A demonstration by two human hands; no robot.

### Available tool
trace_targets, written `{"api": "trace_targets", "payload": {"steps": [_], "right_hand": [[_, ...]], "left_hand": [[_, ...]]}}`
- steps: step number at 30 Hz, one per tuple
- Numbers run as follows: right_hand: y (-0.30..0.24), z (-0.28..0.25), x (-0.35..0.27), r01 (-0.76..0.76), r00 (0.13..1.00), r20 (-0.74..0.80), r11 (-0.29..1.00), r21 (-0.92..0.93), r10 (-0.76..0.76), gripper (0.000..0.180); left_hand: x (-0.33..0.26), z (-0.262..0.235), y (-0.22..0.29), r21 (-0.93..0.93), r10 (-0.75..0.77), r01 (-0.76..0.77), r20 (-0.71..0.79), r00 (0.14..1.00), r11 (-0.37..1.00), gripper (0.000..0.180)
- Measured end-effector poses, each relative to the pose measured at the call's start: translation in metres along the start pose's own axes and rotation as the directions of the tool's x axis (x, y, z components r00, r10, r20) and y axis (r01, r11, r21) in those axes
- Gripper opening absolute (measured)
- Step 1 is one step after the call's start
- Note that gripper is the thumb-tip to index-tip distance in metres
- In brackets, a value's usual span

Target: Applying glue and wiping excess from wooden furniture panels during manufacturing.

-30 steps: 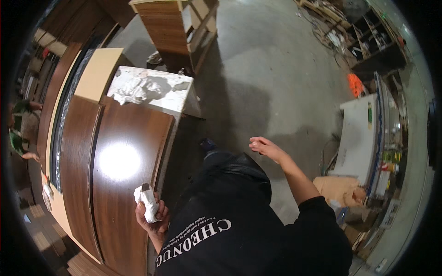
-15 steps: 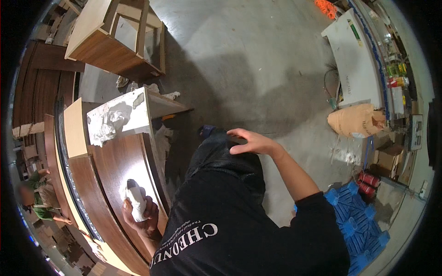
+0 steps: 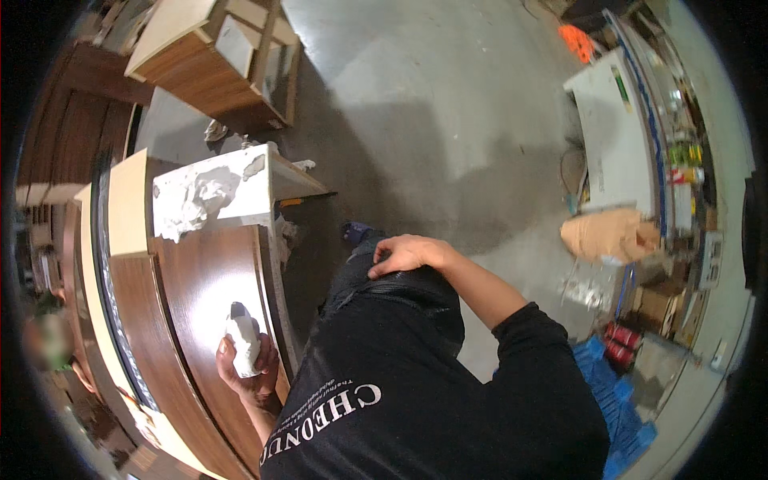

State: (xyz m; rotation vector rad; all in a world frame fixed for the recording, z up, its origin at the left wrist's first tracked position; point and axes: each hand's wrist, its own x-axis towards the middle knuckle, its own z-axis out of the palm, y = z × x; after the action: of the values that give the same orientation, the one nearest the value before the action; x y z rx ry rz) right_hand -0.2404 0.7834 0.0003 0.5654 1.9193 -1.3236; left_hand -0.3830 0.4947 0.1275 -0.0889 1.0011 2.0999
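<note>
While left hand [image 3: 256, 386] grips it | bundle [image 3: 243, 346]: white, crumpled, elongated | dark-tipped

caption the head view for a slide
Left hand grips white-wrapped object over brown wood-grain panels; right hand by leg.

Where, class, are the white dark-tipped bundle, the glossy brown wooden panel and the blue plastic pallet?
White dark-tipped bundle [image 3: 245, 346]: head view, its white side.
Glossy brown wooden panel [image 3: 200, 316]: head view, its upper face.
Blue plastic pallet [image 3: 620, 408]: head view, its ribbed surface.
</note>
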Motion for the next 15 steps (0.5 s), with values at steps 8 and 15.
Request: {"api": "trace_targets", "payload": {"steps": [8, 15], "right_hand": [[0.017, -0.008, -0.012, 0.051, 0.995, 0.094, 0.978, -0.205, -0.032, 0.053], [0.098, 0.010, -0.066, -0.329, 0.937, 0.228, 0.894, 0.305, 0.267, 0.064]], "left_hand": [[-0.020, -0.023, -0.014, -0.099, 0.175, -0.193, -0.163, 0.971, 0.976, 0.047], [-0.006, -0.027, -0.028, -0.060, 0.130, -0.157, -0.323, 0.937, 0.986, 0.051]]}}
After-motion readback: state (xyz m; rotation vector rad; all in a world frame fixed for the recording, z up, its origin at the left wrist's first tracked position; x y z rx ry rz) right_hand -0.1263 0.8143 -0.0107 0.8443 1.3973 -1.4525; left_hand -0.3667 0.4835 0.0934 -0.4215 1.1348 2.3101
